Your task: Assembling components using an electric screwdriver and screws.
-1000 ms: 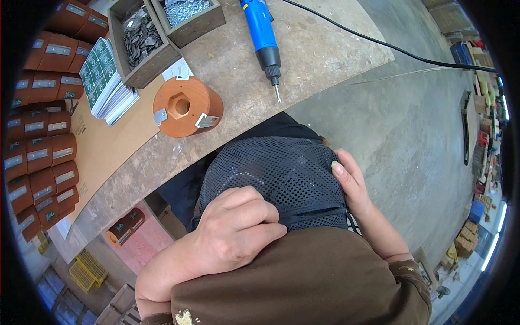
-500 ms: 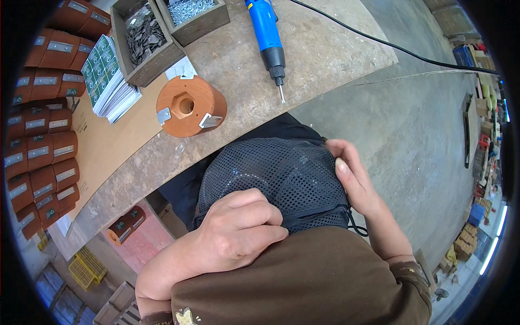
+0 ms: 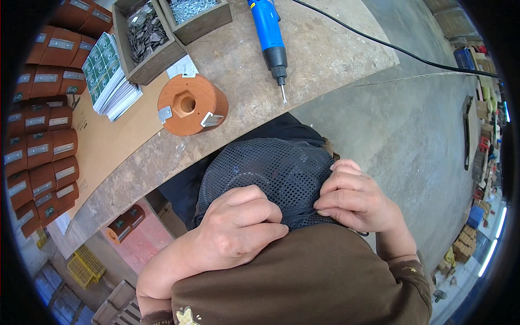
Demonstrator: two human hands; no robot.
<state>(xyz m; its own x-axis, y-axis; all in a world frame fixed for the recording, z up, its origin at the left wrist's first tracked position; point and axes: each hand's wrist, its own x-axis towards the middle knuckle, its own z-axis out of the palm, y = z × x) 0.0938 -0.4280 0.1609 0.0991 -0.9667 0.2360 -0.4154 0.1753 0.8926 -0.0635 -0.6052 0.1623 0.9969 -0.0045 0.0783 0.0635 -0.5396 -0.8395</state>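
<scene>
Since a second ago the right hand (image 3: pixel 355 200) has slid from the side of the mesh bag (image 3: pixel 271 173) to its near edge, fingers now curled and pinching the fabric. The bag lies in the person's lap, below the workbench (image 3: pixel 325 54) edge. The left hand (image 3: pixel 238 233) is closed on the same edge, knuckles up. On the bench stands an orange wooden cylinder (image 3: pixel 192 104), with a blue electric screwdriver (image 3: pixel 269 32) beyond it.

One head-worn fisheye view looks steeply down, close over the person's lap, with the workbench (image 3: pixel 303 59) curving across the top.
</scene>
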